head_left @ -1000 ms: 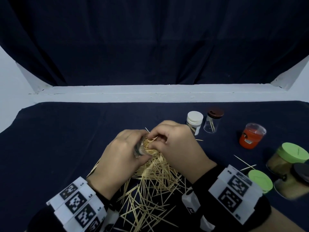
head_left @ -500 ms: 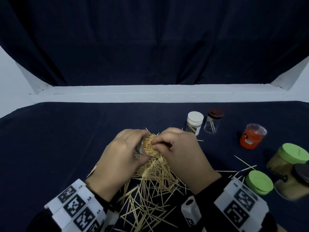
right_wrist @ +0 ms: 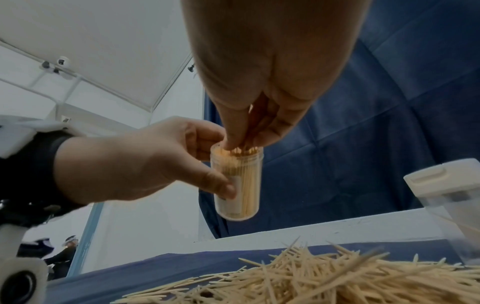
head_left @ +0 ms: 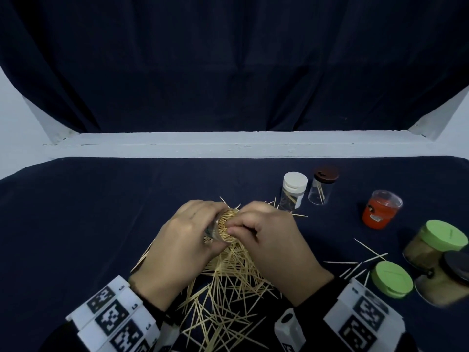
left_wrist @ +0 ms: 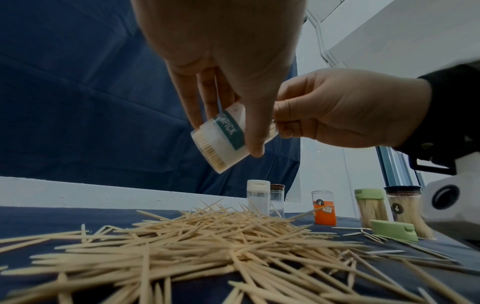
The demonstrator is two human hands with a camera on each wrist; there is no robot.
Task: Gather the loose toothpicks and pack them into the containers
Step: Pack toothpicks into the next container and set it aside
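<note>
A clear toothpick jar [head_left: 220, 228] is held above the loose toothpick pile [head_left: 228, 288] on the dark cloth-covered table [head_left: 88, 212], gripped around its wall by the left hand [head_left: 182, 240], thumb and fingers curled about it. The jar is tilted, its long axis slanting with the open mouth turned up and toward the right hand [head_left: 269, 240] and its base lower, on the left-hand side; in the right wrist view it appears closer to upright. It is seen packed nearly full, the toothpicks inside lying parallel to its long axis with their tips at the mouth. The right fingertips [right_wrist: 233, 142] are bunched at the mouth, pinching or pressing toothpicks there; whether a fresh bundle is held cannot be told. The step in hand is judged to be the seating of toothpicks into this jar. The next move is thought to call for the picks to be pushed level with the rim, kept parallel to those already packed, while the jar is steadied against the push. Well apart to the right, a white-capped jar [head_left: 294, 190], a brown-capped jar [head_left: 321, 186] and an orange container [head_left: 380, 212] are seen standing, with 2 filled jars, 1 green-lidded [head_left: 435, 243] and 1 dark-lidded [head_left: 446, 278], and a loose green lid [head_left: 392, 279] nearer the table edge, stray toothpicks [head_left: 355, 262] lying beside them.
</note>
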